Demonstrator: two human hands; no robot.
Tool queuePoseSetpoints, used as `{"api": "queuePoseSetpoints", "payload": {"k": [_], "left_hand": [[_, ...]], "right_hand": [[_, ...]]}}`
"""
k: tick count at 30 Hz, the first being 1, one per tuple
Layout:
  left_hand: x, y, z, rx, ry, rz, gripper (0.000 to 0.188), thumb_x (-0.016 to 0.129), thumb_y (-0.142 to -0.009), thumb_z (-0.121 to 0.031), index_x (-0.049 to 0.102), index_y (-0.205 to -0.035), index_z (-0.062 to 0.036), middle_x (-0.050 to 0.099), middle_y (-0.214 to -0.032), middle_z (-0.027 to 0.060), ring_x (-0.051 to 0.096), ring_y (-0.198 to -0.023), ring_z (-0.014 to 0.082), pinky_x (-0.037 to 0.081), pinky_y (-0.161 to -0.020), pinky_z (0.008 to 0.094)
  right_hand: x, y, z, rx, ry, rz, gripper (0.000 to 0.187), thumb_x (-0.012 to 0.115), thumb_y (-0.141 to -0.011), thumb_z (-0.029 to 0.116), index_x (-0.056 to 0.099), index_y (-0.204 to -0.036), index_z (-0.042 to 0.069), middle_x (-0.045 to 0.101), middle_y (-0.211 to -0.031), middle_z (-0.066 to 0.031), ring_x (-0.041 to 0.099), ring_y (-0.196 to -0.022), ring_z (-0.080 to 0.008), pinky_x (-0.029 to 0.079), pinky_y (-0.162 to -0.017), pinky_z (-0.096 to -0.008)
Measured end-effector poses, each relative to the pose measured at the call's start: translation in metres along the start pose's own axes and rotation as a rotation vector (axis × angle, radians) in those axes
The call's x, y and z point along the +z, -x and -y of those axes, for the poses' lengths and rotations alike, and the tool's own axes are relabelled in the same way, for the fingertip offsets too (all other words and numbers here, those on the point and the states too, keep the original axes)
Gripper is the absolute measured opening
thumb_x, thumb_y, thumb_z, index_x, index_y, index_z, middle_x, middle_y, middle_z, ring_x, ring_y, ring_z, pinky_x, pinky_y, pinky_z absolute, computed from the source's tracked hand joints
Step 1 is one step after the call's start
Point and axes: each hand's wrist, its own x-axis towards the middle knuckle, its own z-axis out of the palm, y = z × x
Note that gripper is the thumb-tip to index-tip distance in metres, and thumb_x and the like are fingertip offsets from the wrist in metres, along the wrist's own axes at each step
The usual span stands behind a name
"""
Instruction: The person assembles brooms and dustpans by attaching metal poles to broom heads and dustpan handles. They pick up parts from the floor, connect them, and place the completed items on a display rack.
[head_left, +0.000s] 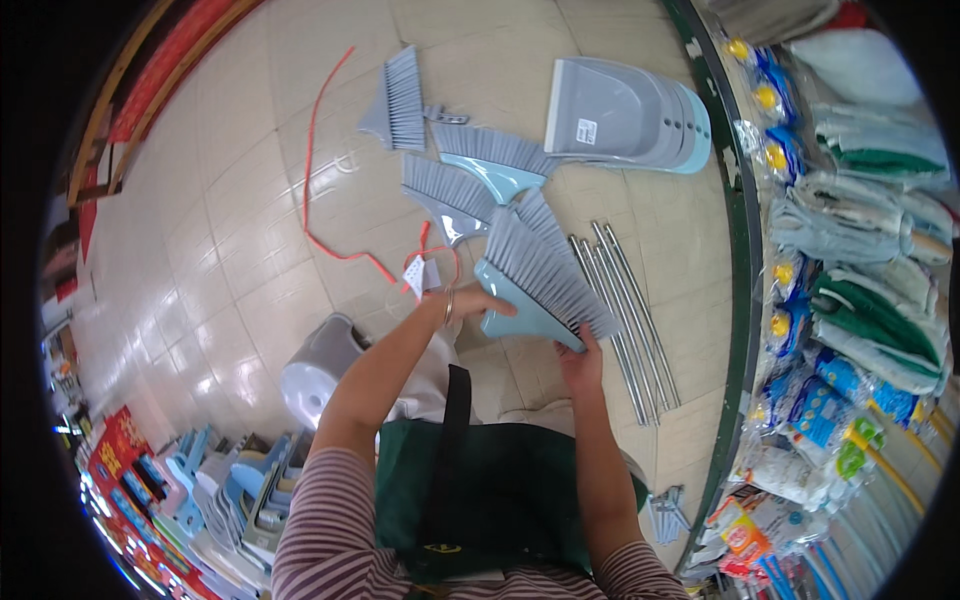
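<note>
The person's left hand (485, 302) is wrapped around the left end of a light-blue broom head (540, 318), and the right hand (582, 352) pinches its lower right corner, so the piece is held by both, tilted, in front of the green apron (520, 490), grey bristles fanning away from the wearer. Just past the left wrist I see a white tag (414, 279) by a red cord (308, 190), which trails across the tiled floor (225, 250) toward its far edge. Beyond the bristles lie a grey broom head (460, 222), a second blue one (500, 180) and, farther out, another grey one (380, 118). To the right, slim metal rods (630, 320) lie side by side, short of the floor's right edge, where a shelf (740, 270) of packaged goods runs. Near the far right corner sit stacked dustpans (625, 110); a grey stool (318, 372) stands by the person's left side.
</note>
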Motion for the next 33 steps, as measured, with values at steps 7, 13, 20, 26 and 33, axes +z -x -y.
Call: {"api": "queuePoseSetpoints", "payload": {"k": [7, 13, 20, 26, 33], "left_hand": [[-0.05, -0.178, 0.039, -0.027, -0.315, -0.336, 0.064, 0.074, -0.07, -0.036, 0.054, -0.119, 0.0002, 0.059, -0.116, 0.0122, 0.057, -0.103, 0.0231, 0.047, -0.084, 0.0346], [-0.093, -0.167, -0.017, 0.179, -1.303, -0.55, 0.054, 0.065, -0.077, -0.031, 0.048, -0.116, 0.0013, 0.051, -0.123, 0.0217, 0.051, -0.109, 0.0397, 0.044, -0.09, 0.0446], [-0.178, -0.194, -0.084, 0.324, -1.275, -1.078, 0.074, 0.074, -0.069, -0.021, 0.036, -0.132, -0.0156, 0.033, -0.14, 0.0168, 0.04, -0.122, 0.0378, 0.036, -0.098, 0.0481], [-0.201, -0.204, -0.126, 0.153, -1.39, -0.854, 0.017, 0.068, -0.073, -0.014, 0.065, -0.09, -0.0113, 0.059, -0.113, 0.0111, 0.057, -0.103, 0.0267, 0.038, -0.096, 0.0522], [-0.212, -0.146, -0.121, 0.909, -0.725, -0.525, 0.006, 0.05, -0.088, -0.006, 0.055, -0.087, -0.0036, 0.058, -0.073, 0.0072, 0.055, -0.065, 0.0163, 0.046, -0.064, 0.0285]], "right_hand": [[-0.071, -0.128, -0.026, 0.004, 0.321, -0.24, 0.035, 0.071, -0.078, 0.021, 0.055, -0.106, 0.006, 0.06, -0.095, -0.0053, 0.056, -0.083, -0.0205, 0.046, -0.075, -0.0347], [-0.065, -0.149, -0.061, -0.177, 0.356, -0.6, 0.039, 0.074, -0.074, 0.02, 0.056, -0.104, 0.004, 0.059, -0.097, -0.0075, 0.057, -0.087, -0.0242, 0.046, -0.08, -0.0366], [-0.102, -0.179, -0.073, -0.046, -0.095, -0.23, 0.033, 0.065, -0.081, 0.012, 0.056, -0.111, 0.001, 0.061, -0.103, -0.0102, 0.059, -0.092, -0.025, 0.046, -0.082, -0.0389], [-0.159, -0.184, -0.109, -0.479, 0.424, -0.238, 0.017, 0.055, -0.082, 0.003, 0.061, -0.097, 0.001, 0.062, -0.095, -0.0078, 0.058, -0.085, -0.0246, 0.046, -0.076, -0.0365], [-0.107, -0.168, -0.095, -0.354, 0.151, -0.3, 0.033, 0.049, -0.081, -0.001, 0.052, -0.114, -0.001, 0.058, -0.105, -0.0113, 0.057, -0.096, -0.0222, 0.045, -0.085, -0.0339]]}}
